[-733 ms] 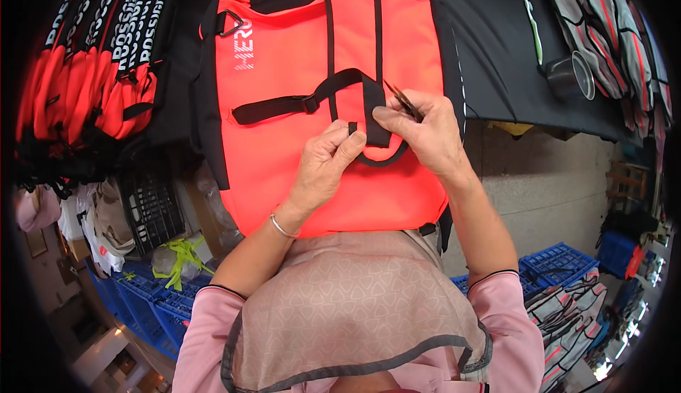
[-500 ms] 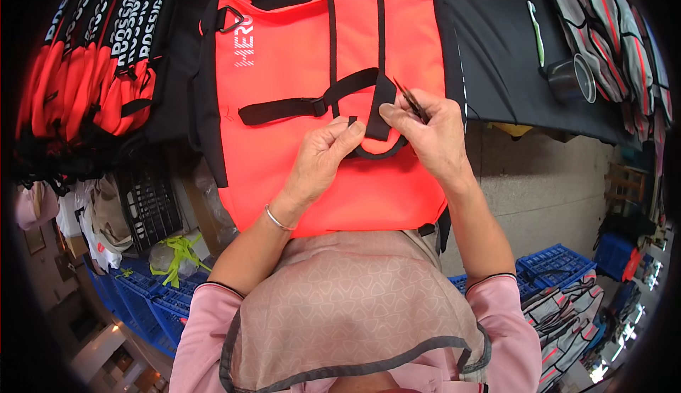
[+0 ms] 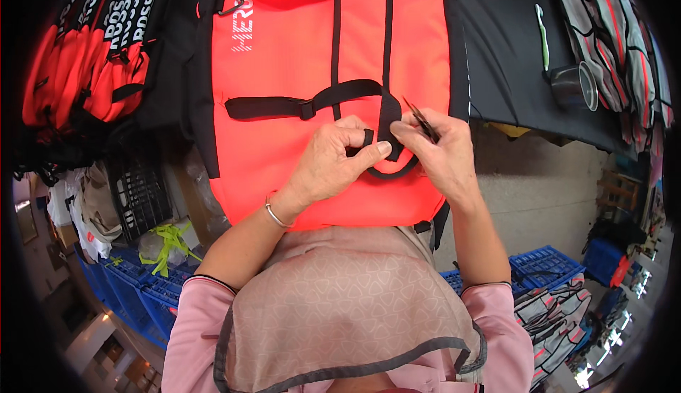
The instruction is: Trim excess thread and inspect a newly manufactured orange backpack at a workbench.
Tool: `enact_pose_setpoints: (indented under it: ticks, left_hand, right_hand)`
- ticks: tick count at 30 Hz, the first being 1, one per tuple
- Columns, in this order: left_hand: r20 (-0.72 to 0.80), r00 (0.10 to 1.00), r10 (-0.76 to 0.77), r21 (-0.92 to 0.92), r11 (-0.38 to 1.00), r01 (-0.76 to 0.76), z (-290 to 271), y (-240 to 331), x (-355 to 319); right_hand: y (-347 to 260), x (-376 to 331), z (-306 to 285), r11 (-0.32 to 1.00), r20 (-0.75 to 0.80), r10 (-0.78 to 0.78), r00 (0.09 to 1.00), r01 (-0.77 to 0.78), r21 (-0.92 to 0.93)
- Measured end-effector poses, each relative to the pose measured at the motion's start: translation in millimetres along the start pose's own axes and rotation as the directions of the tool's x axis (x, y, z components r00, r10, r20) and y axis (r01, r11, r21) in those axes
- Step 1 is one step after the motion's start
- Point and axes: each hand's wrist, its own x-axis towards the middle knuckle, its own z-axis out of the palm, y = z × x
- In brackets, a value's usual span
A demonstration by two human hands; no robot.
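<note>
A bright red-orange backpack [image 3: 269, 159] with black sides lies flat in front of me, its padded shoulder strap [image 3: 362, 31] uppermost. Black webbing [image 3: 266, 107] with a small buckle [image 3: 306, 109] runs across it. My left hand [image 3: 330, 166] is closed on the black strap end near the bag's middle, thumb pressed toward the strap. Facing it, my right hand [image 3: 450, 152] pinches the same strap's edge. It also keeps a slim, dark, pointed tool [image 3: 424, 122], seemingly thread snips or tweezers, in its curled fingers, tips pointing up and away.
A black-covered table [image 3: 496, 59] carries the bag. Stacked red-and-black bags [image 3: 85, 74] lie at left. At right are a green-white toothbrush [image 3: 543, 38], a dark cup [image 3: 573, 86] and grey straps [image 3: 596, 45]. Blue crates [image 3: 546, 265] stand below, beside a black basket [image 3: 142, 198].
The left hand has shifted right, its thumb now reaching the strap beside the right hand. The right hand has moved slightly down and right. The bag sits a little higher in view.
</note>
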Motion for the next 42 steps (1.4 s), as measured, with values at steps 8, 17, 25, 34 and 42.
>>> enact_pose_setpoints:
  ticks: [8,17,25,34,42]
  left_hand:
    - [-0.059,0.994,-0.096,0.003,0.995,0.097,12.3,2.3,-2.5]
    - [-0.054,0.991,-0.119,-0.003,0.993,0.119,12.5,6.7,-1.7]
    - [-0.050,0.991,-0.125,-0.009,0.992,0.124,13.4,0.2,-1.1]
    - [-0.023,0.994,-0.112,0.030,0.993,0.112,9.0,3.6,0.3]
    - [-0.009,0.991,-0.134,0.048,0.990,0.134,7.6,6.9,-0.3]
  right_hand:
    - [27.5,-44.7,-20.6,0.781,-0.197,-0.567,0.800,0.446,-0.438]
    - [32.4,-46.0,-24.5,0.113,0.188,-0.847,0.497,0.514,-0.850]
    - [27.5,-43.7,-26.4,0.003,0.257,-0.852,0.456,0.495,-0.869]
    - [18.9,-40.9,-27.7,-0.116,0.342,-0.860,0.379,0.506,-0.855]
    - [13.4,-40.8,-33.0,-0.115,0.342,-0.866,0.364,0.522,-0.845]
